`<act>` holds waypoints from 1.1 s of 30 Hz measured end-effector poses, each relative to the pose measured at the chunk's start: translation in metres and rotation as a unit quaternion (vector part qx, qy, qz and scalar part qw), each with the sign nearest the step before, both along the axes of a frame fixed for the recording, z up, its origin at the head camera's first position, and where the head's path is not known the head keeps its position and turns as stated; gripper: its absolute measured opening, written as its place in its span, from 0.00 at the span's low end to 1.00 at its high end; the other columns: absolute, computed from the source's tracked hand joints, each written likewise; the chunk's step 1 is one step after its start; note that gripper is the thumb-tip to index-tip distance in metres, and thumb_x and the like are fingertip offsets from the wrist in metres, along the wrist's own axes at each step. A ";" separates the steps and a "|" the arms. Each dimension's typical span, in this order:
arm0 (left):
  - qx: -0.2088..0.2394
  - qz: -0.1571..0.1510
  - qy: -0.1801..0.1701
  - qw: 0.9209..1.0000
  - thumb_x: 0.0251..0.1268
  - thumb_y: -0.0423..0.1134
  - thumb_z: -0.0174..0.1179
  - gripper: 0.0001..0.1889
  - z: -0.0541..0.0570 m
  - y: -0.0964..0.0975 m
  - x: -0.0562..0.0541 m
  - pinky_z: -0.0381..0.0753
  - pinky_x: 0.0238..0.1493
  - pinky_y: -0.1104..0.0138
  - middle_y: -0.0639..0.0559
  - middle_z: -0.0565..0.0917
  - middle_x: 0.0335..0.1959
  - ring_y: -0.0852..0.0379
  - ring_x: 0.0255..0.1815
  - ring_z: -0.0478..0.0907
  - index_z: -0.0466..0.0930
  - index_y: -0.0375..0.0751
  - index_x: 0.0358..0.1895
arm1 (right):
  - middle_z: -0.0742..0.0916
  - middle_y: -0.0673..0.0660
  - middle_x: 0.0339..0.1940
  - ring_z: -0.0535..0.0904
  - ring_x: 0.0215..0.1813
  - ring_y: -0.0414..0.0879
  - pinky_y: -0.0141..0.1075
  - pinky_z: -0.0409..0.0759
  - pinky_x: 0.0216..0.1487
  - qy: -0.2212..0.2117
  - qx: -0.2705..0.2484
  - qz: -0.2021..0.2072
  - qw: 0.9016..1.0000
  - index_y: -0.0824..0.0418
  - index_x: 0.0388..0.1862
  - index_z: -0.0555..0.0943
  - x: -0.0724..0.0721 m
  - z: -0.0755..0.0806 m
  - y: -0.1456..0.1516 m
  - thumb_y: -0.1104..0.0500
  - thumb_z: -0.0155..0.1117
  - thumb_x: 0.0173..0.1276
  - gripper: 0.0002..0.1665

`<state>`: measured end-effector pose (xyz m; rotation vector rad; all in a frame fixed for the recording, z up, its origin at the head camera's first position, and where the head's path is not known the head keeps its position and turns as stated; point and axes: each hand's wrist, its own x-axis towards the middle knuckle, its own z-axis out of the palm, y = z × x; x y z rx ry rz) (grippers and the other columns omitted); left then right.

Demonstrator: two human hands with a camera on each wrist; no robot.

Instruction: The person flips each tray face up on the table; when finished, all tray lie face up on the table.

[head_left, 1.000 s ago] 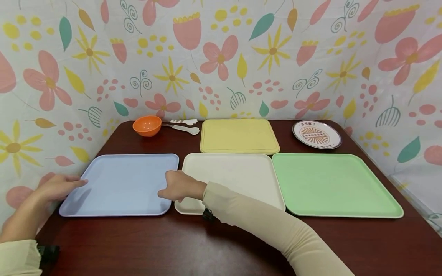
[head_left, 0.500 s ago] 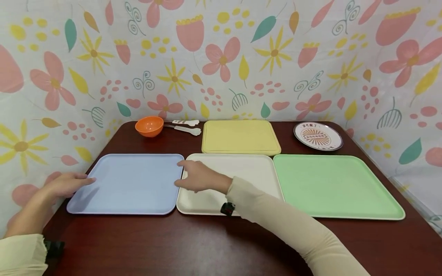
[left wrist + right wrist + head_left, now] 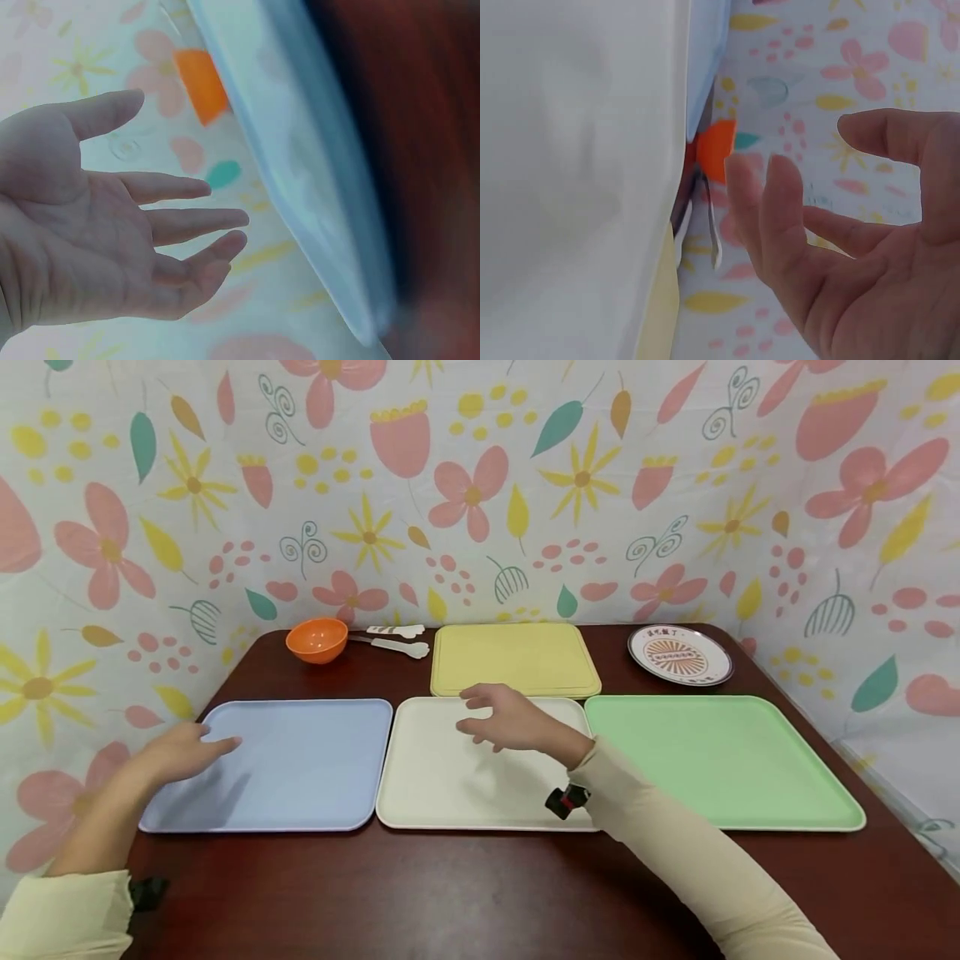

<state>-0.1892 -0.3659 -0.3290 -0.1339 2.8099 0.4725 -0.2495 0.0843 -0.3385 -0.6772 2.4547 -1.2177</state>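
My left hand (image 3: 180, 753) hovers over the left edge of the blue tray (image 3: 300, 760). In the left wrist view its fingers are spread and relaxed, holding nothing, apart from the tray's rim. Above the white tray (image 3: 427, 768) hangs my right hand (image 3: 510, 720), with a shadow below it. The right wrist view shows its fingers loosely bent with a wide gap to the thumb and nothing between them. To the right of the white tray lies the green tray (image 3: 720, 760).
Behind the trays stand an orange bowl (image 3: 317, 641), two white-handled utensils (image 3: 401, 647), a yellow board (image 3: 513, 656) and a round patterned plate (image 3: 679, 655). A flowered cloth (image 3: 480, 485) closes off the back and sides of the dark table (image 3: 360, 885).
My right hand has moved right, from the blue tray's right edge to above the white tray. My left hand has lifted from the blue tray's left edge and shifted slightly right.
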 end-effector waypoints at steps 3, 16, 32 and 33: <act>0.007 -0.002 0.009 1.000 0.73 0.61 0.47 0.48 0.003 0.017 -0.004 0.64 0.61 0.34 0.13 0.58 0.64 0.19 0.64 0.58 0.54 0.07 0.65 | 0.75 0.66 0.68 0.86 0.47 0.52 0.41 0.84 0.36 0.001 -0.004 -0.013 1.000 0.63 0.71 0.69 -0.003 0.002 0.014 0.53 0.63 0.71 0.33; 0.108 -0.044 0.099 0.988 0.75 0.49 0.52 0.38 0.014 0.091 -0.021 0.65 0.63 0.35 0.21 0.60 0.70 0.23 0.68 0.60 0.55 0.19 0.72 | 0.79 0.66 0.63 0.82 0.54 0.62 0.42 0.84 0.38 -0.003 -0.042 -0.078 0.996 0.64 0.66 0.73 -0.014 -0.001 0.050 0.54 0.62 0.72 0.28; 0.183 -0.093 0.095 0.974 0.74 0.46 0.54 0.34 0.010 0.177 -0.055 0.71 0.64 0.45 0.31 0.67 0.71 0.33 0.68 0.67 0.58 0.30 0.75 | 0.84 0.64 0.54 0.82 0.53 0.62 0.38 0.83 0.35 0.012 -0.062 -0.256 0.965 0.63 0.57 0.80 -0.030 -0.001 0.076 0.53 0.58 0.71 0.21; 0.187 -0.093 0.092 0.974 0.74 0.46 0.54 0.34 0.009 0.182 -0.058 0.71 0.64 0.45 0.31 0.67 0.71 0.34 0.69 0.67 0.58 0.30 0.75 | 0.84 0.64 0.55 0.81 0.53 0.62 0.38 0.82 0.34 0.014 -0.054 -0.259 0.964 0.64 0.57 0.79 -0.032 -0.002 0.078 0.53 0.58 0.71 0.21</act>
